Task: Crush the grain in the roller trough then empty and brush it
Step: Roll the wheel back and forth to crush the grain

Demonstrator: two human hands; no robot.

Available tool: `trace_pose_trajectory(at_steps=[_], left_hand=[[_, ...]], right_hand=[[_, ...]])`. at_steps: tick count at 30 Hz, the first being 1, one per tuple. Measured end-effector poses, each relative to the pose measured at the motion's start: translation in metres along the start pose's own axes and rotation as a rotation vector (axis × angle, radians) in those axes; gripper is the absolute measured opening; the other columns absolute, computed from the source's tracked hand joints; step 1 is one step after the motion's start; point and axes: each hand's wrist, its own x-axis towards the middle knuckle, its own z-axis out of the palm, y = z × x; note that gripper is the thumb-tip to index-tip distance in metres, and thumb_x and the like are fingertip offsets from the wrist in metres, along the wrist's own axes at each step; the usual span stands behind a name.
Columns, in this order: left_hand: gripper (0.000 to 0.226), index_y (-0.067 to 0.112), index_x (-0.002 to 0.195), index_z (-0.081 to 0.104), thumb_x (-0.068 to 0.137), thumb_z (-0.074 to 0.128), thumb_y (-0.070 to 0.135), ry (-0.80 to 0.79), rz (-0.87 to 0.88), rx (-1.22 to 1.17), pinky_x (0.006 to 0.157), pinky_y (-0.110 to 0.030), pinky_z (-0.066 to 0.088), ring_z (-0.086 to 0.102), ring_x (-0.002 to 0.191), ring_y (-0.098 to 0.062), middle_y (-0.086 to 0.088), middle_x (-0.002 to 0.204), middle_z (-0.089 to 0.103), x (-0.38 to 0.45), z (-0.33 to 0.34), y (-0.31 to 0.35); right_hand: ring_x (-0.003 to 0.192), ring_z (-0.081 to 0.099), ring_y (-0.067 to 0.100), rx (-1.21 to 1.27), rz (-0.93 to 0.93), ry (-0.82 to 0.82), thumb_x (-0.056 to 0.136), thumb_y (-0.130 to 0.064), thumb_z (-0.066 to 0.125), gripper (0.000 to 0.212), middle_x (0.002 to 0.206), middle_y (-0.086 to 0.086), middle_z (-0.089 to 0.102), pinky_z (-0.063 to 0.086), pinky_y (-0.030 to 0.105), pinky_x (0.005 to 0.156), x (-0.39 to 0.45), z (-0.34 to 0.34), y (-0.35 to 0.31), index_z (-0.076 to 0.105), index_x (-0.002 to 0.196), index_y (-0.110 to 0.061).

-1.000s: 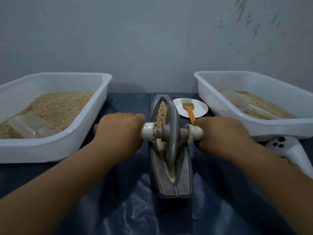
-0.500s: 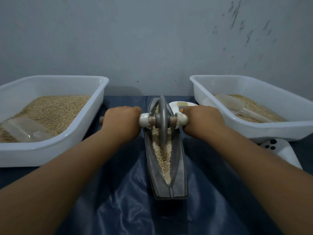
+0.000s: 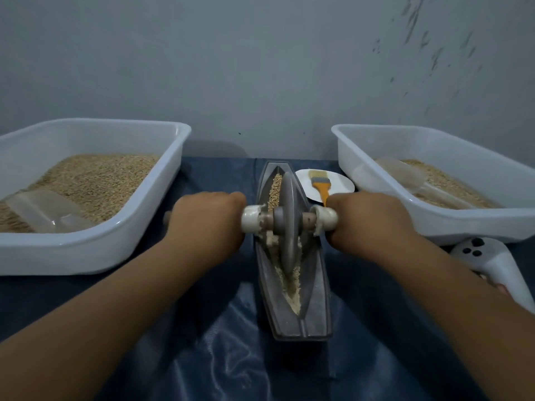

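1. At centre frame, we have our left hand [image 3: 210,219] wrapped around the left end of the roller's axle and our right hand [image 3: 366,219] wrapped around the right end, each just outside a pale collar.
2. The roller wheel [image 3: 287,218] stands on edge in the groove of the trough [image 3: 314,285], which lies lengthwise on the dark-covered counter [image 3: 202,342] between the two tubs.
3. Grain [image 3: 276,185] shows in the groove beyond the wheel; paler crushed meal [image 3: 292,287] lies on the near side.
4. We judge the wheel to be heavy, stiff and thin-rimmed, so it likely wants to tip sideways; an even hold on both axle ends keeps it upright.
5. The trough looks rigid and weighty, with smooth sloping walls. For emptying, we would take it by its outer sides near the middle, since the meal is loose and will pour quickly.
6. The brush [image 3: 320,185] rests on a white plate [image 3: 338,183] at centre right; it looks light, and its orange handle is the place to hold it.
7. The left tub [image 3: 95,253] and the right tub [image 3: 477,224] both hold grain and a clear scoop.
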Motion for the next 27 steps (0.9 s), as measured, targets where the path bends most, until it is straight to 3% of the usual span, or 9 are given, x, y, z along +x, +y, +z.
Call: trace_pose_trajectory(at_steps=[5, 11, 15, 17, 22, 25, 27], left_hand=[[0.019, 0.027, 0.081, 0.045, 0.078, 0.064, 0.028, -0.016, -0.039, -0.001, 0.059, -0.031, 0.035, 0.048, 0.064, -0.018, 0.007, 0.069, 0.047, 0.054, 0.024, -0.009], [0.021, 0.027, 0.082, 0.044, 0.078, 0.064, 0.03, -0.062, -0.031, 0.019, 0.061, -0.031, 0.037, 0.049, 0.067, -0.019, 0.007, 0.069, 0.044, 0.063, 0.023, -0.008], [0.021, 0.027, 0.08, 0.041, 0.08, 0.062, 0.031, -0.066, -0.006, -0.007, 0.058, -0.03, 0.033, 0.045, 0.062, -0.015, 0.009, 0.063, 0.038, 0.031, 0.004, -0.001], [0.028, 0.03, 0.075, 0.035, 0.079, 0.063, 0.033, -0.032, 0.027, 0.003, 0.054, -0.027, 0.029, 0.041, 0.056, -0.012, 0.01, 0.059, 0.035, 0.005, -0.008, 0.002], [0.053, 0.028, 0.066, 0.03, 0.051, 0.08, 0.023, 0.201, 0.192, -0.037, 0.046, -0.02, 0.015, 0.028, 0.04, -0.014, 0.011, 0.052, 0.027, -0.035, -0.037, 0.005], [0.045, 0.029, 0.067, 0.032, 0.06, 0.077, 0.027, 0.114, 0.121, 0.0, 0.046, -0.021, 0.014, 0.032, 0.045, -0.013, 0.011, 0.052, 0.028, -0.027, -0.028, 0.006], [0.029, 0.03, 0.072, 0.037, 0.074, 0.066, 0.033, 0.007, 0.028, 0.021, 0.048, -0.025, 0.024, 0.04, 0.052, -0.012, 0.01, 0.057, 0.037, -0.011, -0.011, 0.003]], right_hand=[[0.058, 0.048, 0.017, 0.018, 0.038, 0.083, 0.073, -0.024, 0.059, 0.019, 0.063, -0.009, 0.046, 0.03, 0.025, 0.049, 0.059, 0.022, 0.001, 0.059, 0.091, -0.029], [0.066, 0.051, 0.019, 0.049, 0.042, 0.065, 0.074, -0.027, 0.062, 0.022, 0.066, -0.009, 0.045, 0.036, 0.028, 0.057, 0.061, 0.024, 0.002, 0.061, 0.096, -0.03], [0.068, 0.055, 0.021, 0.056, 0.017, 0.014, 0.073, -0.025, 0.058, 0.012, 0.065, -0.008, 0.046, 0.029, 0.026, 0.051, 0.023, 0.011, -0.002, 0.05, 0.081, -0.028], [0.065, 0.052, 0.019, 0.051, -0.009, -0.013, 0.073, -0.03, 0.06, 0.018, 0.063, -0.009, 0.045, 0.026, 0.025, 0.049, -0.005, 0.0, -0.002, 0.042, 0.071, -0.029], [0.059, 0.047, 0.003, 0.051, -0.037, -0.086, 0.072, -0.04, 0.064, 0.025, 0.064, -0.01, 0.05, 0.029, 0.024, 0.047, -0.053, -0.03, 0.006, 0.041, 0.071, -0.034], [0.056, 0.045, 0.003, 0.029, -0.013, -0.088, 0.073, -0.039, 0.064, 0.024, 0.062, -0.01, 0.05, 0.027, 0.023, 0.046, -0.044, -0.026, 0.003, 0.041, 0.07, -0.032], [0.055, 0.045, 0.007, 0.023, 0.001, -0.044, 0.073, -0.035, 0.062, 0.019, 0.062, -0.009, 0.049, 0.027, 0.023, 0.046, -0.022, -0.011, 0.0, 0.044, 0.071, -0.029]])
